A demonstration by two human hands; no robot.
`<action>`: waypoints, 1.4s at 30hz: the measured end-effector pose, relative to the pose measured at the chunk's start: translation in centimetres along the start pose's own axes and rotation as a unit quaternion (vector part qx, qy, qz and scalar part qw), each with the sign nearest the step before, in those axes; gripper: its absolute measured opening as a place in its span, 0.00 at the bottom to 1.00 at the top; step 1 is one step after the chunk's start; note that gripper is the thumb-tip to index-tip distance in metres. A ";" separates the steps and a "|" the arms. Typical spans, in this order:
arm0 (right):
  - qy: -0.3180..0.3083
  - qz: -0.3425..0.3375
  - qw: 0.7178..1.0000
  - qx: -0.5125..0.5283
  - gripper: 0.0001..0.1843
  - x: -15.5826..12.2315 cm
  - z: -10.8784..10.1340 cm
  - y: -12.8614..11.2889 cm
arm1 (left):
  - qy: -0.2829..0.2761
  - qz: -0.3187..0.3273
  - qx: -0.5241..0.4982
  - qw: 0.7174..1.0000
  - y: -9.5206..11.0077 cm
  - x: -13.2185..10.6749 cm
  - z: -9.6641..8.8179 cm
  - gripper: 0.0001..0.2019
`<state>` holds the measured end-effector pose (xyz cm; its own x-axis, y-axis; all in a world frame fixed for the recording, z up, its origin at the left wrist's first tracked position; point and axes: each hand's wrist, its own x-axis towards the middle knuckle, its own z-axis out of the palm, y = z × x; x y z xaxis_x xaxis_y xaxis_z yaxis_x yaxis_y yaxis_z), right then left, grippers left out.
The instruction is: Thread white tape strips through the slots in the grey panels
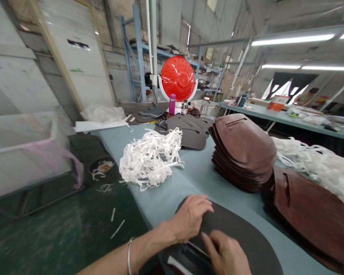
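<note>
A dark grey curved panel (246,233) lies at the near edge of the blue-grey table. My left hand (190,215) is closed over its far left end, fingers bent down and partly out of sight. On the panel's near side, my right hand (229,254) is curled, its thumb and forefinger at the inner edge. Below both hands sits a dark glossy piece (195,258) with a white strip (179,265) on it. Beyond them rests a tangled heap of white strips (151,158). To the right stands a stack of brown leather-like panels (243,149), each slotted.
A second brown stack (315,217) lies nearer on the right, beside more white strips (318,160). Farther back are grey panels (189,131), a purple bottle (172,104) and a red round lamp-like object (178,78). A white bin (25,160) stands left on the green floor.
</note>
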<state>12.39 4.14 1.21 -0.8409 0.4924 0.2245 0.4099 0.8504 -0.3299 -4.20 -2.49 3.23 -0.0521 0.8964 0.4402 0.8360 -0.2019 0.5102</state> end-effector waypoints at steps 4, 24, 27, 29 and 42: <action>0.101 -0.048 0.989 0.092 0.14 10.1 -0.8 -2.6 | 0.224 -0.144 0.162 0.950 -2.7 -0.6 -4.0 0.17; 0.082 0.131 0.988 -0.017 0.10 10.5 -2.9 4.3 | 0.185 -0.303 0.304 0.884 -11.6 -5.0 -8.3 0.11; 0.073 0.196 0.978 -0.017 0.10 6.8 -4.5 7.1 | 0.167 -0.347 0.282 0.879 -11.4 -4.5 -9.2 0.14; 0.060 0.209 0.976 -0.006 0.10 4.6 -5.1 7.6 | 0.203 -0.366 0.279 0.864 -9.4 -3.5 -9.0 0.21; 0.139 0.264 0.951 0.086 0.16 -2.8 -7.2 5.6 | -0.046 -0.057 0.242 0.967 -5.0 1.7 -0.6 0.11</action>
<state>19.60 8.82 5.30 -0.3990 0.8921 0.2121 0.6647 0.4408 -0.6033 -8.80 -0.18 1.85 -0.1283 0.9378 0.3225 0.9869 0.0886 0.1351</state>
